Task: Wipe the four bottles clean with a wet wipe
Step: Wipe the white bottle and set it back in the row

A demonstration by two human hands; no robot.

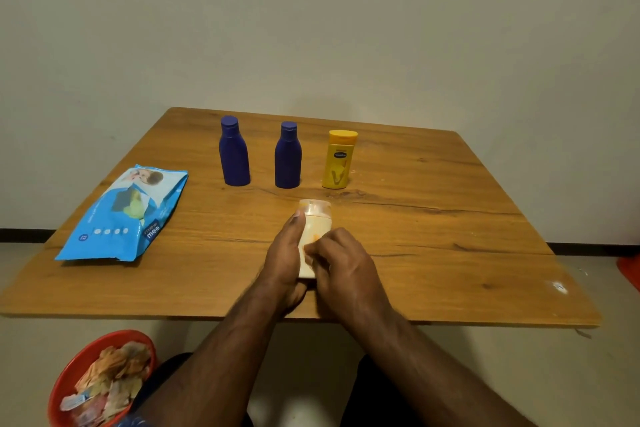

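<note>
Both hands close together: left hand (285,253) grips the pale bottle (313,236) (cap pointing away), right hand (341,263) curled against its side.

The blue wipes pack (124,215) reads "mee mee".

A plain cream wall (311,10) fills twelve o'clock behind the wooden table (450,218). Pale floor (311,350) lies at six o'clock. A red bin (65,381) of scraps sits at seven.
</note>
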